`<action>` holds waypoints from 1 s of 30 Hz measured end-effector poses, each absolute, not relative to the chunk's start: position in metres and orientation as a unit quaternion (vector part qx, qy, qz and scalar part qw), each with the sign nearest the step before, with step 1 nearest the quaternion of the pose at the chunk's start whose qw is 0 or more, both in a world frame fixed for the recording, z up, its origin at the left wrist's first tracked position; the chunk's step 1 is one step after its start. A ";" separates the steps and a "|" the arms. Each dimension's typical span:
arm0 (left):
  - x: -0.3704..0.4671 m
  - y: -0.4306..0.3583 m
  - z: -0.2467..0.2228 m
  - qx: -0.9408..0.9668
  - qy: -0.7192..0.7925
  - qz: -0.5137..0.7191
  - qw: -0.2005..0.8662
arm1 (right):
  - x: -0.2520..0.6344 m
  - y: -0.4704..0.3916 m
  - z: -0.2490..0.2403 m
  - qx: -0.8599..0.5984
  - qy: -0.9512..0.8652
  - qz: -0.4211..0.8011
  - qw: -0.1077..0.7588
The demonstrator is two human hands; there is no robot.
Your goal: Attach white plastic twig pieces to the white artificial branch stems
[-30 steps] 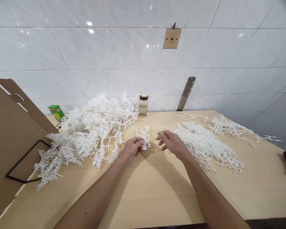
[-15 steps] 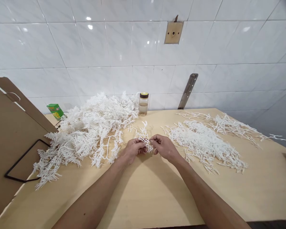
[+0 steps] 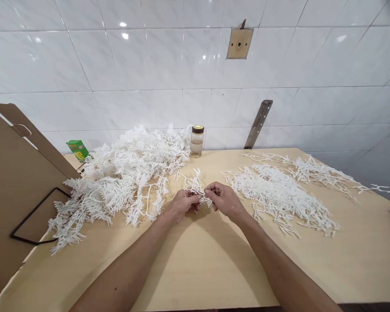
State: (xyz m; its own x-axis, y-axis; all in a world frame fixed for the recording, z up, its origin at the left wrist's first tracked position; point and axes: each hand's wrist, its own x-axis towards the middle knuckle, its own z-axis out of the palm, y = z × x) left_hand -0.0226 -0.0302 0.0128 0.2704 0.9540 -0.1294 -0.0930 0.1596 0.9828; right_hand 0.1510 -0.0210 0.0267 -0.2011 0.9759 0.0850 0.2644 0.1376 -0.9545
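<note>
A small white plastic branch (image 3: 194, 182) with many thin forked twigs is held between my two hands, above the middle of the table. My left hand (image 3: 184, 202) is closed, its thumb and fingers pinching the branch from the left. My right hand (image 3: 223, 198) pinches at the branch's right side with thumb and forefinger. The exact spot between the right fingertips is partly hidden. To the left lies a tall, tangled heap of white branches (image 3: 133, 160). On the right is a flatter pile of small white branch pieces (image 3: 279, 197).
Thin bare white stems (image 3: 325, 171) lie at the far right of the table (image 3: 195, 268). A jar (image 3: 196, 142) with a dark lid stands at the back, near a tiled wall. At left are a cardboard box (image 3: 22, 186) and a green box (image 3: 77, 150).
The branch between my hands has turned and tilted a little to the left, while both hands stay at nearly the same place. The view has shifted slightly.
</note>
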 end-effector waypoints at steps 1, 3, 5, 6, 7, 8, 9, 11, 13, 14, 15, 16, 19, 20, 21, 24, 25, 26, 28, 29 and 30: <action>-0.023 -0.031 0.013 0.491 0.436 0.417 0.629 | 0.151 -0.021 0.027 -0.487 -0.635 0.442 0.405; -0.022 -0.032 0.015 0.486 0.439 0.416 0.632 | 0.150 -0.021 0.026 -0.491 -0.630 0.438 0.412; -0.022 -0.033 0.016 0.490 0.434 0.417 0.631 | 0.149 -0.020 0.024 -0.498 -0.627 0.424 0.422; -0.022 -0.034 0.017 0.495 0.430 0.418 0.629 | 0.148 -0.020 0.022 -0.502 -0.627 0.415 0.427; -0.022 -0.034 0.017 0.499 0.426 0.420 0.628 | 0.148 -0.020 0.021 -0.503 -0.629 0.408 0.431; -0.022 -0.035 0.018 0.502 0.423 0.420 0.627 | 0.147 -0.020 0.020 -0.502 -0.630 0.404 0.433; -0.022 -0.035 0.018 0.503 0.423 0.420 0.626 | 0.146 -0.020 0.019 -0.499 -0.630 0.404 0.436; -0.022 -0.035 0.017 0.506 0.425 0.419 0.622 | 0.145 -0.020 0.019 -0.487 -0.626 0.418 0.443; -0.022 -0.035 0.015 0.501 0.430 0.426 0.619 | 0.144 -0.021 0.020 -0.473 -0.618 0.438 0.450; -0.023 -0.034 0.014 0.495 0.432 0.432 0.618 | 0.145 -0.021 0.021 -0.468 -0.614 0.446 0.453; -0.023 -0.034 0.013 0.486 0.434 0.440 0.618 | 0.146 -0.021 0.022 -0.466 -0.611 0.451 0.454; -0.023 -0.033 0.012 0.476 0.436 0.450 0.618 | 0.147 -0.021 0.023 -0.466 -0.611 0.455 0.451; -0.022 -0.031 0.010 0.444 0.452 0.482 0.605 | 0.151 -0.021 0.025 -0.469 -0.623 0.457 0.427; -0.021 -0.030 0.010 0.432 0.462 0.493 0.597 | 0.151 -0.021 0.025 -0.470 -0.631 0.456 0.416; -0.020 -0.030 0.010 0.420 0.472 0.504 0.589 | 0.151 -0.022 0.025 -0.471 -0.639 0.454 0.404; -0.018 -0.031 0.013 0.401 0.491 0.527 0.566 | 0.148 -0.025 0.027 -0.486 -0.656 0.438 0.377; -0.017 -0.032 0.014 0.401 0.494 0.530 0.560 | 0.147 -0.025 0.028 -0.494 -0.657 0.431 0.371; -0.017 -0.033 0.015 0.403 0.495 0.531 0.557 | 0.146 -0.026 0.029 -0.503 -0.657 0.422 0.369; -0.017 -0.034 0.016 0.417 0.491 0.522 0.559 | 0.145 -0.026 0.029 -0.516 -0.658 0.404 0.371; -0.017 -0.034 0.016 0.427 0.488 0.514 0.562 | 0.145 -0.026 0.028 -0.520 -0.661 0.393 0.372; -0.017 -0.035 0.016 0.437 0.484 0.505 0.566 | 0.146 -0.025 0.027 -0.522 -0.666 0.379 0.373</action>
State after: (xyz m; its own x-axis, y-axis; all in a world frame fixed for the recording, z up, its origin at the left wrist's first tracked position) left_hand -0.0170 -0.0349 0.0160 0.0222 0.9941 -0.1062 -0.1490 0.1083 0.9829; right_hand 0.1462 -0.0253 0.0273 -0.1753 0.9793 0.1014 0.4133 0.1667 -0.8952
